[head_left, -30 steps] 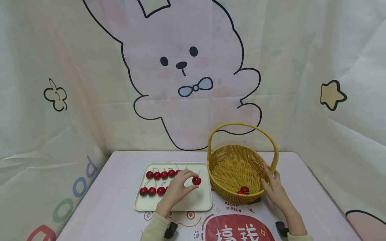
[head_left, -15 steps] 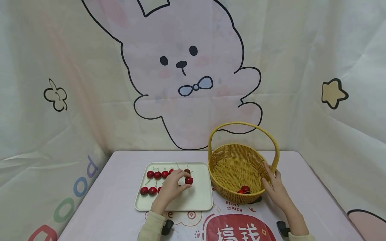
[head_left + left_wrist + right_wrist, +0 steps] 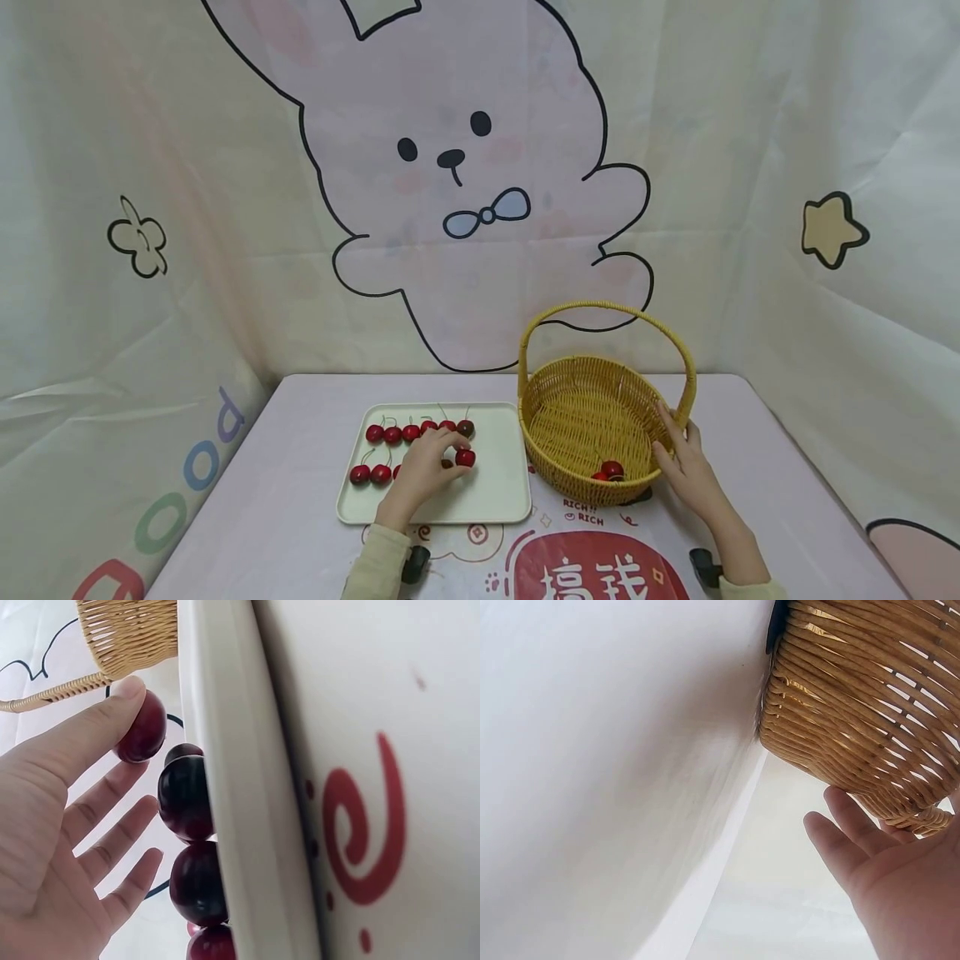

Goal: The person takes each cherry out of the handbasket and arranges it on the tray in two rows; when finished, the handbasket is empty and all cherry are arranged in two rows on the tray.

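Note:
My left hand (image 3: 423, 475) is over the pale tray (image 3: 498, 492) and pinches a red cherry (image 3: 466, 458) between thumb and forefinger; its other fingers spread loosely in the left wrist view. This cherry (image 3: 144, 729) is close above the tray, right of the front row. Cherries with stems form a back row (image 3: 392, 436) and a front row (image 3: 360, 475), partly hidden by the hand. My right hand (image 3: 690, 471) grips the right rim of the yellow wicker basket (image 3: 585, 417), near the handle's foot. A few cherries (image 3: 612, 471) lie inside the basket's front.
The basket stands tilted toward me, right beside the tray, its tall handle (image 3: 600, 305) arching above. Something black (image 3: 637, 497) shows under its front. The white table (image 3: 300, 433) carries a red printed design (image 3: 592, 567). A cloth backdrop (image 3: 712, 208) rises behind the table.
My left hand has moved left across the tray with the cherry, then slightly down toward the front row. The right hand stays on the basket rim.

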{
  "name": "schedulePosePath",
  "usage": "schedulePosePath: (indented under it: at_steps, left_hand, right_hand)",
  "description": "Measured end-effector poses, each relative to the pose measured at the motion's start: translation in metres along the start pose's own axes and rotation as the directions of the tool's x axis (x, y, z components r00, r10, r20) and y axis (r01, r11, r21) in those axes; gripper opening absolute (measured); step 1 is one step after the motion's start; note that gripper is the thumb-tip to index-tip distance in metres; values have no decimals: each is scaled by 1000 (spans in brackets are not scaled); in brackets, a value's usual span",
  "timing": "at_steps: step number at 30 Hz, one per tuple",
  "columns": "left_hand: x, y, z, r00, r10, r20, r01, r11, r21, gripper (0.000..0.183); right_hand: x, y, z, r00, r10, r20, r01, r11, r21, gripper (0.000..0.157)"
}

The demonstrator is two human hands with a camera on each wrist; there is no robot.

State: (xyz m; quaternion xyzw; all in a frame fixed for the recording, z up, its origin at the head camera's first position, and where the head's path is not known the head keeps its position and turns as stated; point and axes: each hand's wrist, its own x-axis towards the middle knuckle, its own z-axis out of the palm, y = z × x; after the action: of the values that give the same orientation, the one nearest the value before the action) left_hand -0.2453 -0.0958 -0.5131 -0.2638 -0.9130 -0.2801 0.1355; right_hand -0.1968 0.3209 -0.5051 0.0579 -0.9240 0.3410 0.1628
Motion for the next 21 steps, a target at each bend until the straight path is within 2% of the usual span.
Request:
schedulePosePath:
  at_steps: [8, 21]
  left_hand:
    - [-2, -1, 0, 998, -33, 59, 32, 999, 16, 30]
    - [-3, -5, 4, 994, -60, 86, 58, 998, 27, 33]
  right_hand:
    - [1, 3, 1, 1000, -8, -5, 8, 1000, -7, 63]
    - [1, 3, 1, 1000, -15, -8, 15, 1000, -3, 63]
